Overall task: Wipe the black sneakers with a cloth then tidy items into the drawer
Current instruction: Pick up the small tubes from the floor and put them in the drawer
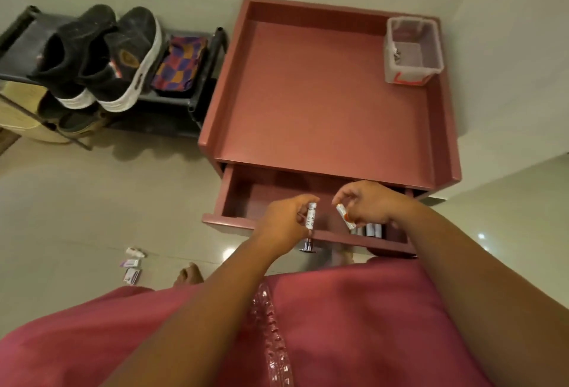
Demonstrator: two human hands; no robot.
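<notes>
Left hand (286,220): fingers curled round a white printed tube (311,217), held nearly upright above the front edge of the open drawer (246,202); a dark cap end with a flat foot shows below the hand.

Right hand (366,202): thumb and fingers pinch a second small white tube with orange marking (344,215), tilted, its lower end down inside the drawer's right part.

Row of small tubes (371,229): standing side by side against the drawer's front wall, just beside the right hand's tube; exact number cannot be told.

Drawer: reddish-brown, pulled out from a matching bedside cabinet (323,94) whose top has a raised rim.

Clear plastic container (412,49): sits at the far right corner of the cabinet top, red marking on its near side; small contents too unclear to identify.

Black sneakers (101,54): a pair with white soles, standing on the top shelf of a dark shoe rack (197,78) left of the cabinet, well apart from both hands.

Checked cloth (178,63): purple, orange and maroon, lying on the same shelf just beside the sneakers.

More shoes (70,115): on the lower shelf, dim.

Small packets (132,266): three, white and purple, on the pale floor near a bare foot (187,274).

Person's pink garment (338,325): fills the lower frame.
</notes>
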